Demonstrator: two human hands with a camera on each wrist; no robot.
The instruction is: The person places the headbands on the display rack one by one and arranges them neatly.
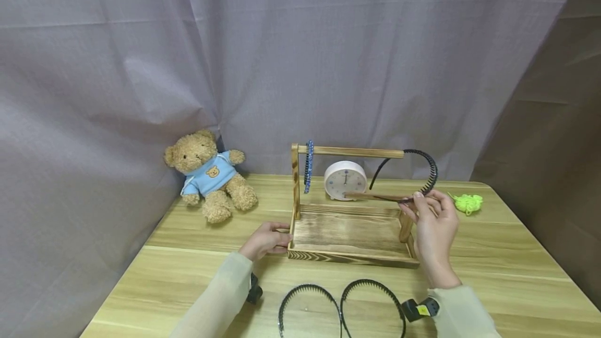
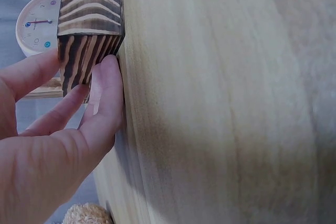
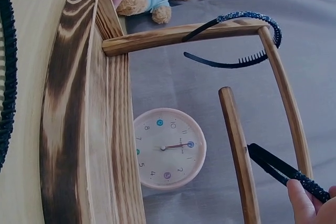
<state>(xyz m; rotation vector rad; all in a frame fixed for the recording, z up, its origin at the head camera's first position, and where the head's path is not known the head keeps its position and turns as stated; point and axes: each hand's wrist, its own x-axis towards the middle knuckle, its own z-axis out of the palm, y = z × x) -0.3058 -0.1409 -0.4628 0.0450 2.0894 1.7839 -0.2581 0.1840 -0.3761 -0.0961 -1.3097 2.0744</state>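
Note:
A wooden rack [image 1: 295, 181] with a tray base stands mid-table, a long upper bar on its left post and a lower bar on its short right post. My left hand [image 1: 267, 241] holds the tray's left end, fingertips at the end wall. My right hand [image 1: 434, 220] pinches a black toothed headband [image 1: 434, 166] at the rack's right side. That headband's arc overlaps the free right end of the upper bar [image 1: 357, 152]; its tips [image 3: 253, 149] point toward the lower bar [image 3: 236, 145]. A blue glittery headband [image 1: 308, 166] hangs near the upper bar's left end.
Two more black toothed headbands [image 1: 307, 287] lie at the table's front. Behind the rack stands a round white clock [image 1: 345, 179]. A teddy bear [image 1: 213, 173] in a blue top sits back left; a bright green yarn bundle [image 1: 468, 203] lies at right. Grey curtain [image 1: 300, 67] backs the table.

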